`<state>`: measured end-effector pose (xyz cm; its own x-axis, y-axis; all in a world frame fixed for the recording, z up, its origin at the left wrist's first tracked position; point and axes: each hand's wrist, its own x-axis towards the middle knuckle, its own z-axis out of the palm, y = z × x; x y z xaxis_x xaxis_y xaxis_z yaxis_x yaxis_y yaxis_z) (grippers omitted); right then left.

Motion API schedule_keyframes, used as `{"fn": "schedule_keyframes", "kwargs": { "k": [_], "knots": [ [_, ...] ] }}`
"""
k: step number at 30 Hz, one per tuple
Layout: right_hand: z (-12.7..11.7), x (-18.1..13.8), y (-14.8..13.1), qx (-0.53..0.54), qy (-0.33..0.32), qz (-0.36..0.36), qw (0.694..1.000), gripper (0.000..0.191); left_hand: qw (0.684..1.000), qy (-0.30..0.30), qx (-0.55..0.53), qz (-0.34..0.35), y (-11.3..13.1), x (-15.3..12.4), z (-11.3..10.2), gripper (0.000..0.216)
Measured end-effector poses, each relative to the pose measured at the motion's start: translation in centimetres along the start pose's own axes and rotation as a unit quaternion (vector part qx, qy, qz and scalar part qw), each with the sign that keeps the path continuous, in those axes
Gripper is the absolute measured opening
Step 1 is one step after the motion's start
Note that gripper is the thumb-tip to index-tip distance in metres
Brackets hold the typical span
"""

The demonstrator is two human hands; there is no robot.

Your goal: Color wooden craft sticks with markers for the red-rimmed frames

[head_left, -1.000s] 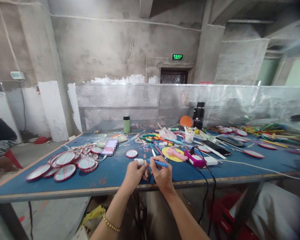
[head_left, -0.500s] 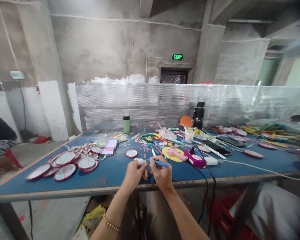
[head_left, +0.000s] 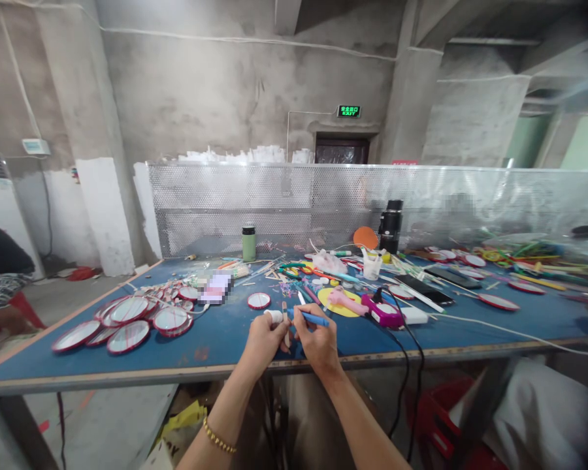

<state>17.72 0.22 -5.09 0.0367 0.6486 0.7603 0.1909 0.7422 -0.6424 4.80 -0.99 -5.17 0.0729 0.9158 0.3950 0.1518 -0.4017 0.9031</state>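
My left hand (head_left: 265, 336) is closed on a flat wooden craft stick (head_left: 285, 331), which stands nearly upright at the front of the table. A small white rounded piece (head_left: 274, 316) shows at the same hand, partly hidden by the fingers. In my right hand (head_left: 317, 338) a blue pen (head_left: 314, 319) is gripped, its tip end pointing left at the stick; I cannot tell whether they touch. Just beyond my hands lies a single round disc with a red rim (head_left: 259, 300). A white pointed stick-like item (head_left: 301, 297) is near the pen.
Red-rimmed discs (head_left: 128, 337) pile up at left beside a phone (head_left: 216, 287). A green bottle (head_left: 248, 244) and black flask (head_left: 391, 227) stand behind. On the right are a yellow disc (head_left: 340, 302), a pink-purple device (head_left: 385, 311), cables and a dark phone (head_left: 424, 292).
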Motion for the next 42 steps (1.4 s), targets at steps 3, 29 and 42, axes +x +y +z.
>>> {"fn": "schedule_keyframes", "kwargs": {
  "k": [3, 29, 42],
  "knots": [
    [-0.04, -0.05, -0.02, 0.001, -0.002, 0.0, 1.0, 0.017, 1.0, -0.002, 0.002, 0.003, -0.06, 0.02, 0.03, 0.037],
    [-0.09, -0.1, -0.16, -0.01, 0.007, 0.004, 1.0, 0.018, 1.0, 0.0, -0.004, 0.003, 0.29, -0.12, 0.03, 0.04],
    [-0.18, -0.12, -0.3, -0.016, -0.002, 0.003, 1.0, 0.021, 1.0, 0.001, 0.008, 0.005, 0.06, -0.06, -0.04, 0.042]
  ]
}}
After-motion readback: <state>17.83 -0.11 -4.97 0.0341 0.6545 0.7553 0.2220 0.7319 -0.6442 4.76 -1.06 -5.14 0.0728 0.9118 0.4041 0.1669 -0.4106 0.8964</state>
